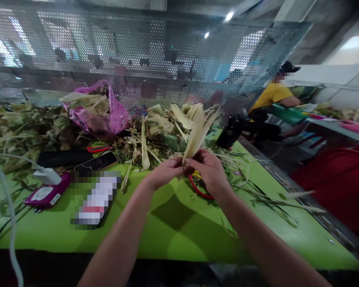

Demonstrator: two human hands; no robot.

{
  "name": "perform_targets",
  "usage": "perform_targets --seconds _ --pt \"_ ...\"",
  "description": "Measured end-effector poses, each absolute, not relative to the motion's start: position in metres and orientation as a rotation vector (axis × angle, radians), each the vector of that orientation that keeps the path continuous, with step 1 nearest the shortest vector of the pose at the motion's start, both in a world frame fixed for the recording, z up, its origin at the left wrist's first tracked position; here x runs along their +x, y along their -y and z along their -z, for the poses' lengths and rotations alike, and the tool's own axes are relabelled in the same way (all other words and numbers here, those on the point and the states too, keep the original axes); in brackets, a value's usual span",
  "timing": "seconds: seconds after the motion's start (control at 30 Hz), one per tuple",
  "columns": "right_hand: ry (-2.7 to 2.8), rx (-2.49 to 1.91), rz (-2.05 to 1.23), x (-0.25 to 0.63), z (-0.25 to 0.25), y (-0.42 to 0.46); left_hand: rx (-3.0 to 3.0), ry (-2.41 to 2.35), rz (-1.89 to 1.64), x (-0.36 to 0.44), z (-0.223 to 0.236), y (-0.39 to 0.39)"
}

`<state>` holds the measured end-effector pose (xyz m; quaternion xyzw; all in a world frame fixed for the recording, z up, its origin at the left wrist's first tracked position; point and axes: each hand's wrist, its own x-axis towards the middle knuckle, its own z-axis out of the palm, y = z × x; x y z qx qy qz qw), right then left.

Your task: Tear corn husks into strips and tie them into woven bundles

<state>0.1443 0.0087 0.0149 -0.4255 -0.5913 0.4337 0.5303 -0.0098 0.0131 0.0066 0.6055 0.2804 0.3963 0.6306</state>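
Note:
Both my hands meet over the green table (173, 227) and pinch the base of a bunch of pale corn husk strips (199, 129) that fans up and to the right. My left hand (164, 172) is closed on the lower end from the left. My right hand (208, 169) is closed on it from the right. A red-handled tool (197, 189) lies on the table just under my right hand. A heap of husks (170, 119) lies behind.
A pink plastic bag (103, 113) full of husks sits at the back left beside piles of green leaves (20, 127). Phones (97, 162), a purple device (46, 195) and white cables (8, 207) lie left. A perforated metal screen (137, 52) backs the table. A person in yellow (272, 95) sits right.

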Motion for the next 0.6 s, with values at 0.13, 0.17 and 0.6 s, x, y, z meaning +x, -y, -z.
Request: perform_targets --seconds 0.13,0.17,0.6 --pt "1.646 -1.143 -0.79 0.16 -0.018 -0.006 1.326 -0.789 -0.93 -0.006 -0.006 -0.014" --pt "1.718 -1.183 -0.71 0.168 -0.018 -0.003 1.298 -0.823 -0.973 -0.009 -0.005 -0.016" --pt "2.498 -1.524 -0.542 0.278 -0.001 0.093 0.984 -0.979 -1.384 -0.028 -0.009 -0.023"
